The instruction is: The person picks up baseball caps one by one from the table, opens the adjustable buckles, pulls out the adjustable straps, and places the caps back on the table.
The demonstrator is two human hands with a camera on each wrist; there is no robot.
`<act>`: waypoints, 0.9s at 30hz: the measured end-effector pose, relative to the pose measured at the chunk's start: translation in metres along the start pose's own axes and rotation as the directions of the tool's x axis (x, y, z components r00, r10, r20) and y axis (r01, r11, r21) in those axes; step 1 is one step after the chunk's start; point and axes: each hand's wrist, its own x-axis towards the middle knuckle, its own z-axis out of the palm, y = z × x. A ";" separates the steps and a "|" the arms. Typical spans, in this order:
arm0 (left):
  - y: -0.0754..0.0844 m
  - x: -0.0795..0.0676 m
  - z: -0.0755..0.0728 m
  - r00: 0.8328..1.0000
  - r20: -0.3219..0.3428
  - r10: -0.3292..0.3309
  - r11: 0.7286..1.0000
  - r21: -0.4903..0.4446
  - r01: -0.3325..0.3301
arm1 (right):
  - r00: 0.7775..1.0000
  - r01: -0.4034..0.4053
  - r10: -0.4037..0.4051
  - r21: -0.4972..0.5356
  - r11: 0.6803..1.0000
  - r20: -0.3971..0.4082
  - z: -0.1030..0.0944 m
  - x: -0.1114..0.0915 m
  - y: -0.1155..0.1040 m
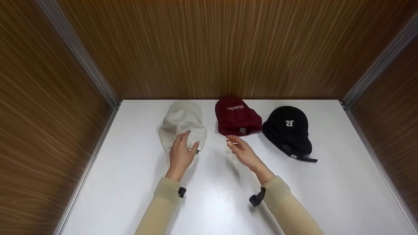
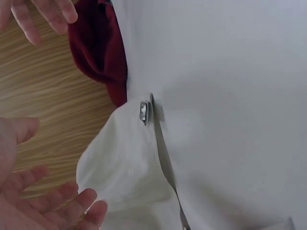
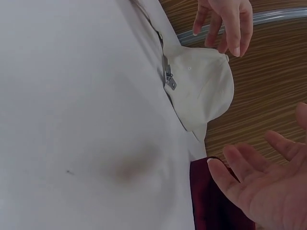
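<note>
A cream baseball cap (image 1: 183, 114) lies on the left part of the white table, its brim toward the back panel. Over its near half hovers my left hand (image 1: 181, 153), fingers spread and loosely bent around nothing. In the left wrist view, the cap's strap with a metal buckle (image 2: 144, 112) shows beside that hand. A dark red cap (image 1: 236, 116) with white lettering sits in the middle at the back. My right hand (image 1: 243, 153) is just in front of it, fingers relaxed and holding nothing. The right wrist view shows this hand's palm (image 3: 278, 196) beside the red cap.
A black cap (image 1: 287, 127) with a white letter R lies right of the red one, its strap end sticking out toward the right. Wood-grain panels (image 1: 209, 49) stand behind and on both sides of the white table (image 1: 212, 209). Metal strips (image 1: 88, 156) line the table's sides.
</note>
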 end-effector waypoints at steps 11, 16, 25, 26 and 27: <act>0.014 -0.011 0.013 0.995 0.051 0.086 0.991 -0.110 -0.080 | 0.974 0.088 -0.112 -0.124 0.988 -0.195 -0.024 0.003 0.039; 0.019 -0.012 0.019 0.991 0.067 0.115 0.986 -0.126 -0.106 | 0.944 0.131 -0.180 -0.186 0.974 -0.278 -0.041 0.010 0.054; 0.024 -0.014 0.033 0.981 0.133 0.139 0.978 -0.176 -0.115 | 0.881 0.092 -0.255 -0.384 0.919 -0.398 -0.069 0.023 0.060; 0.025 -0.014 0.034 0.980 0.142 0.138 0.978 -0.177 -0.112 | 0.880 0.080 -0.257 -0.409 0.909 -0.399 -0.072 0.025 0.060; 0.026 -0.014 0.035 0.979 0.150 0.137 0.978 -0.180 -0.110 | 0.880 0.067 -0.260 -0.438 0.897 -0.397 -0.074 0.026 0.060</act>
